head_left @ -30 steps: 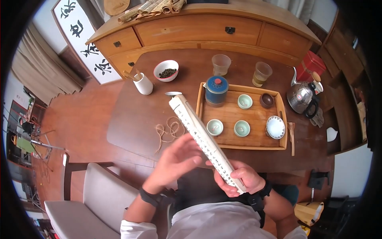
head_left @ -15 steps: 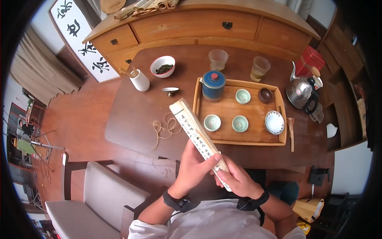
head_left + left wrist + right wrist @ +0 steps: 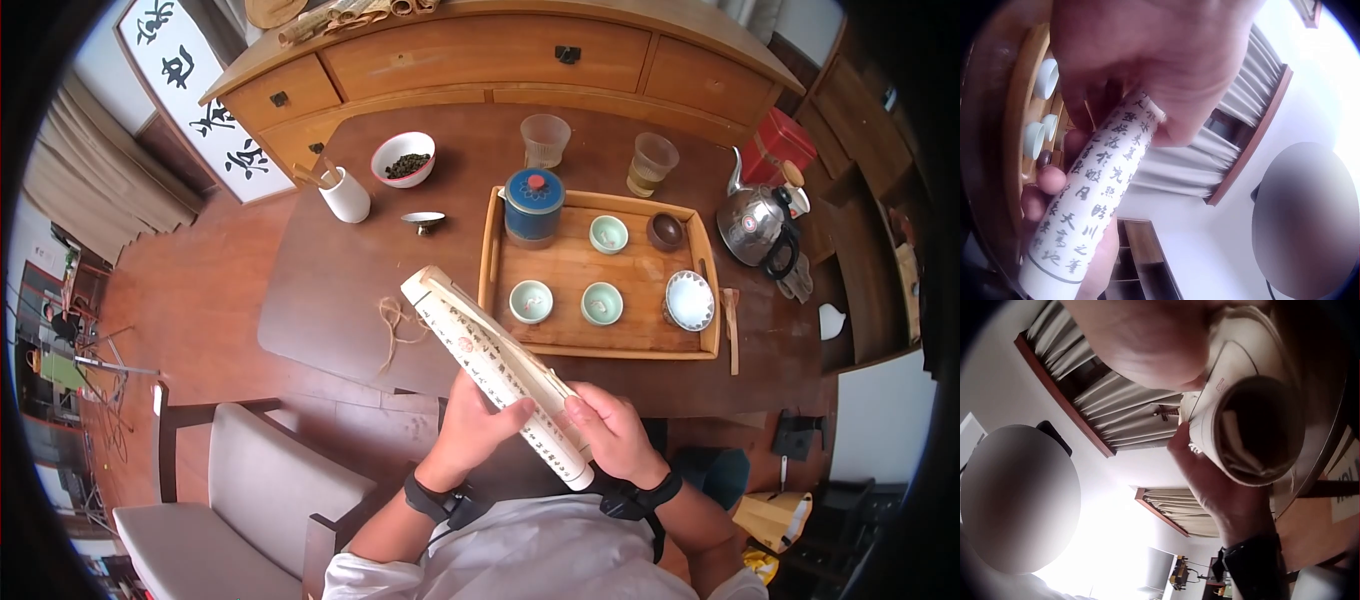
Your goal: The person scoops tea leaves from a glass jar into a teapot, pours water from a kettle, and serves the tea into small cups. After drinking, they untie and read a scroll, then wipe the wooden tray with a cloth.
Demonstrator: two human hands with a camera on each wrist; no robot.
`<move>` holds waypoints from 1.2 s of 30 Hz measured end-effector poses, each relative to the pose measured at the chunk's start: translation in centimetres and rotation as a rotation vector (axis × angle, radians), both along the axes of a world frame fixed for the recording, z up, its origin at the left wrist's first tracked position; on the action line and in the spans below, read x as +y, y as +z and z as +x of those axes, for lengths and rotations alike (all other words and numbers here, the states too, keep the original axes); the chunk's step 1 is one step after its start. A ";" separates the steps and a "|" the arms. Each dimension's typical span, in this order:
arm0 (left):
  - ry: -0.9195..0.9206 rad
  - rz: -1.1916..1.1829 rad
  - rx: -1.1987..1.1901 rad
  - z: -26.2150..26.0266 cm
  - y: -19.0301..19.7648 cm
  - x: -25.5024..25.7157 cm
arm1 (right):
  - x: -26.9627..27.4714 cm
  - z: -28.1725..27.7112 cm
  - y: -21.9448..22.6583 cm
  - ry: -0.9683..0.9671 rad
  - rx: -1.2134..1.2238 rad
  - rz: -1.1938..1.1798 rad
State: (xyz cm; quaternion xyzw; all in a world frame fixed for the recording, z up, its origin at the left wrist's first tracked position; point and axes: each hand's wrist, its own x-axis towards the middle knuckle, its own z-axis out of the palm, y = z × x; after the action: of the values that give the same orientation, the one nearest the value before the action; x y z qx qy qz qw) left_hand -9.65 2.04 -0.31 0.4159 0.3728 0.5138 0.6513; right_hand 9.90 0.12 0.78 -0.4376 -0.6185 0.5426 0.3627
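A rolled paper scroll (image 3: 490,365) covered in columns of black brush characters lies slantwise across both hands, over the table's near edge. My left hand (image 3: 468,428) grips the roll near its middle, the thumb across the written face. My right hand (image 3: 618,432) pinches the loose outer edge of the paper, thumb on top, toward the near end. In the left wrist view the written side of the scroll (image 3: 1100,181) shows up close. The right wrist view looks into the hollow end of the scroll (image 3: 1232,369). A loose twine cord (image 3: 395,338) lies on the table beside the roll.
A wooden tray (image 3: 600,350) holds a blue teapot (image 3: 534,208) and several small cups. Around it stand a white bowl (image 3: 403,160) of dark tea leaves, a brush holder (image 3: 346,197), two glasses and a steel kettle (image 3: 750,225). A grey chair (image 3: 275,470) is at the left.
The left hand, off the scroll at first, has come onto it and grips it. The right hand has shifted from the roll's near end to the paper's loose edge, and the roll looks wider.
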 end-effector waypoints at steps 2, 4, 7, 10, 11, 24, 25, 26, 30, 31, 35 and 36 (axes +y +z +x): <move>-0.004 -0.015 -0.096 0.0 0.0 0.0 | -0.1 -0.4 0.1 -0.030 -0.037 0.044; -0.008 -0.055 -0.206 0.2 0.5 -0.1 | -0.4 -0.6 0.0 -0.024 -0.053 -0.014; 0.057 -0.059 -0.054 0.9 -0.2 -0.2 | -0.2 -1.0 -0.5 -0.073 -0.244 0.270; 0.098 -0.066 0.140 1.2 -0.3 -0.4 | 0.2 -1.2 -0.2 -0.105 -0.290 0.361; 0.111 -0.053 0.111 1.1 -0.3 -0.3 | 0.3 -1.1 -0.1 -0.133 -0.248 0.323; 0.322 0.057 0.326 1.2 0.0 0.7 | -0.4 -1.2 -0.8 -0.155 -0.072 0.252; 0.340 0.058 0.309 0.9 0.1 0.9 | -0.4 -0.9 -0.4 -0.179 -0.008 0.146; 0.386 0.072 0.378 0.1 0.0 1.1 | -0.5 -0.4 -1.0 -0.195 0.012 0.183; 0.442 0.046 0.356 -1.7 -0.4 1.5 | -0.5 0.9 -0.8 -0.216 -0.058 0.286; 0.439 0.036 0.360 -2.0 0.0 1.5 | -0.4 1.0 -0.8 -0.221 -0.095 0.309; 0.349 0.083 0.382 -2.6 0.6 1.5 | 0.7 0.8 1.1 -0.163 -0.399 0.568; 0.312 0.080 0.398 -2.4 1.2 1.3 | 0.7 0.6 1.1 -0.130 -0.442 0.603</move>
State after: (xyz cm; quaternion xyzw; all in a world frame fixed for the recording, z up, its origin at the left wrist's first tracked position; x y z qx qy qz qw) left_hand -12.03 3.32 0.90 0.4715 0.5330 0.5303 0.4609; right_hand 10.55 0.84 1.89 -0.4562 -0.7847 0.2047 0.3664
